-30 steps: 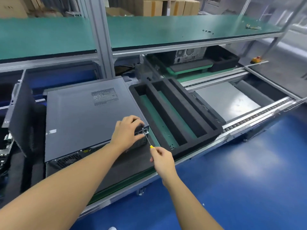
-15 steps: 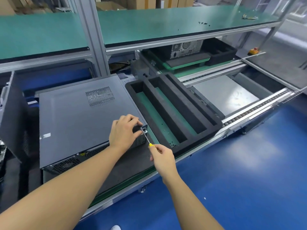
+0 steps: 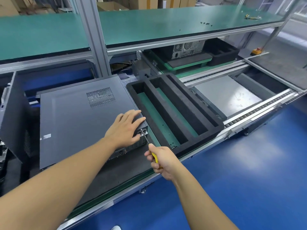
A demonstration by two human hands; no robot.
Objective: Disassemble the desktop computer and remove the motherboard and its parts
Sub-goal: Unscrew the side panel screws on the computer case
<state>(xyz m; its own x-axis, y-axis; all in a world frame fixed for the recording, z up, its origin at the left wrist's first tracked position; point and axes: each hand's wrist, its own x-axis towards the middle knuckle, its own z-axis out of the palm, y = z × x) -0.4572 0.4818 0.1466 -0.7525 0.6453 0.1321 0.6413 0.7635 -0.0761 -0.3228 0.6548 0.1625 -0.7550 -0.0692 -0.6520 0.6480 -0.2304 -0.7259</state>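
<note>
Dark grey metal desktop computer case [image 3: 74, 117] lies flat, vented side panel up, port end toward the person and long axis running away from them. Left hand [image 3: 123, 128] rests flat and relaxed on its near right corner. Right hand [image 3: 163, 161] grips a yellow-handled screwdriver [image 3: 146, 138], tip at that corner. The case sits on a black rubber mat [image 3: 116, 173], with a black slotted foam tray [image 3: 202, 138] just right of the case, a green shelf [image 3: 166, 25] above it and blue floor [image 3: 232, 163] below.

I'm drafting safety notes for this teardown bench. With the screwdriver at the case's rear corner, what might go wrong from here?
The screwdriver tip sits beside the thumb of the left hand on the computer case; a slip could jab it. A freed screw might drop into the gap beside the foam tray. The right hand holds the tool at a slant, so it may cam out.
</note>
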